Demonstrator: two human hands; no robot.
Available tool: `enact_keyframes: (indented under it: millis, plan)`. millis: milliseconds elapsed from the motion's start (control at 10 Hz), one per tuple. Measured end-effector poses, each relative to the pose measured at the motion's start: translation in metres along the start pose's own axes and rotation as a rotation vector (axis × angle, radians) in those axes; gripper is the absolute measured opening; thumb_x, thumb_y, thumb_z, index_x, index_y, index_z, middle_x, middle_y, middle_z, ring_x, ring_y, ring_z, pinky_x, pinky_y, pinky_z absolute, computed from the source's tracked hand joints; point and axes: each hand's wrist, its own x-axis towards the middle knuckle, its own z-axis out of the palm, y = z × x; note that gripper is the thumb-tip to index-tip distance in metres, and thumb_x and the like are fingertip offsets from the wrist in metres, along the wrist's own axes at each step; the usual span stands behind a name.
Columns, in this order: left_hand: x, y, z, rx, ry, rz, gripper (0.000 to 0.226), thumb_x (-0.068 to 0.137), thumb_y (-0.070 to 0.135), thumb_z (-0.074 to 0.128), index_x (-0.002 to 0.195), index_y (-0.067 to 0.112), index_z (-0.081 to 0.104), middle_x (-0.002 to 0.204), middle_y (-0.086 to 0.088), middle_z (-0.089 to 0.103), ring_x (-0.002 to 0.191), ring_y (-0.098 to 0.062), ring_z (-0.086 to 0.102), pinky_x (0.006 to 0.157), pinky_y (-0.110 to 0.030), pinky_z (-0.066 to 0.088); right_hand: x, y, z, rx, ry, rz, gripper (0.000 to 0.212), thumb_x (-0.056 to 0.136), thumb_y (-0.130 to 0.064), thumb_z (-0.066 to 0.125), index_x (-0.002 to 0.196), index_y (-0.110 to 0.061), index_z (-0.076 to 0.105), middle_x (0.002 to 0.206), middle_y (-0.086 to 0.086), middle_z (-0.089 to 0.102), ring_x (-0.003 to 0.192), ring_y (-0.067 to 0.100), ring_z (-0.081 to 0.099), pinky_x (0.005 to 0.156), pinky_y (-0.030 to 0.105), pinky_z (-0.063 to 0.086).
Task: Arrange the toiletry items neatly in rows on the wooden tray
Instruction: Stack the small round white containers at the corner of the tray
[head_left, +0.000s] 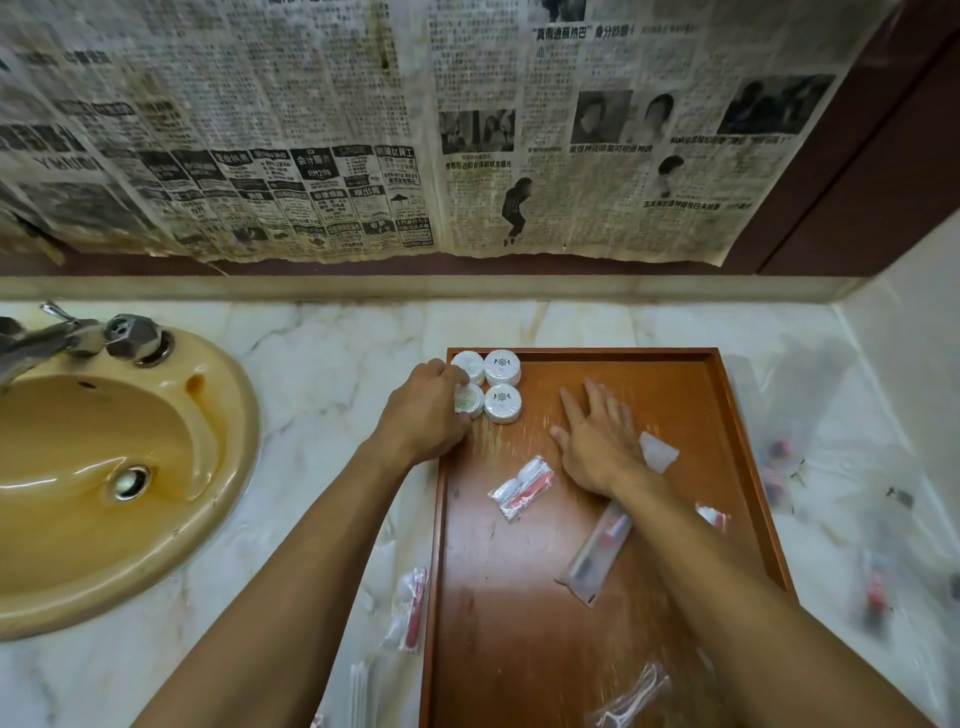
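Floss picks (631, 696) lie nearest on the tray (571, 597). My left hand (423, 410) grips a far-left soap (469, 400), squaring the block; my right hand (597, 441) rests flat, holding nothing. Next, I judge: line up loose packets (522, 486).

Setting: a bathroom vanity, apparently in a hotel or guesthouse. A yellow-tan oval sink (104, 467) with a chrome faucet (78, 338) is sitting in a white marble counter (322, 364), and to the sink's right a wooden tray (519, 597) is carrying wrapped single-use toiletries: small round soaps (502, 367) and a packaged toothbrush (597, 551). Behind the sink, old newspaper (363, 130) is covering the wall.
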Motion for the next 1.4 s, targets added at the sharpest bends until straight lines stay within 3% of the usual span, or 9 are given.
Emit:
enact_keyframes:
  millis: [300, 700, 1400]
  plan:
    - [-0.006, 0.0, 0.005, -0.019, 0.066, -0.065, 0.05, 0.084, 0.051, 0.063, 0.123, 0.022, 0.056, 0.121, 0.0, 0.054, 0.114, -0.02, 0.049, 0.084, -0.038, 0.047, 0.001, 0.001, 0.002, 0.015, -0.004, 0.005, 0.061, 0.102, -0.043, 0.03, 0.154, -0.022, 0.006, 0.16, 0.007, -0.008, 0.146, 0.028, -0.009, 0.117, 0.043, -0.004]
    - [-0.012, 0.009, 0.013, -0.039, 0.149, -0.151, 0.044, 0.086, 0.044, 0.061, 0.121, 0.019, 0.057, 0.119, -0.002, 0.057, 0.114, -0.023, 0.049, 0.08, -0.037, 0.044, 0.001, 0.0, 0.004, 0.022, -0.013, 0.008, 0.06, 0.102, -0.042, 0.028, 0.154, -0.023, 0.002, 0.16, 0.007, -0.012, 0.146, 0.027, -0.013, 0.116, 0.041, -0.009]
    - [-0.01, 0.008, 0.011, -0.036, 0.143, -0.157, 0.047, 0.084, 0.047, 0.063, 0.123, 0.02, 0.059, 0.12, -0.003, 0.057, 0.114, -0.023, 0.05, 0.082, -0.038, 0.046, 0.0, 0.0, 0.004, 0.013, -0.01, 0.008, 0.06, 0.102, -0.042, 0.029, 0.154, -0.023, 0.003, 0.16, 0.007, -0.011, 0.146, 0.027, -0.013, 0.116, 0.042, -0.008]
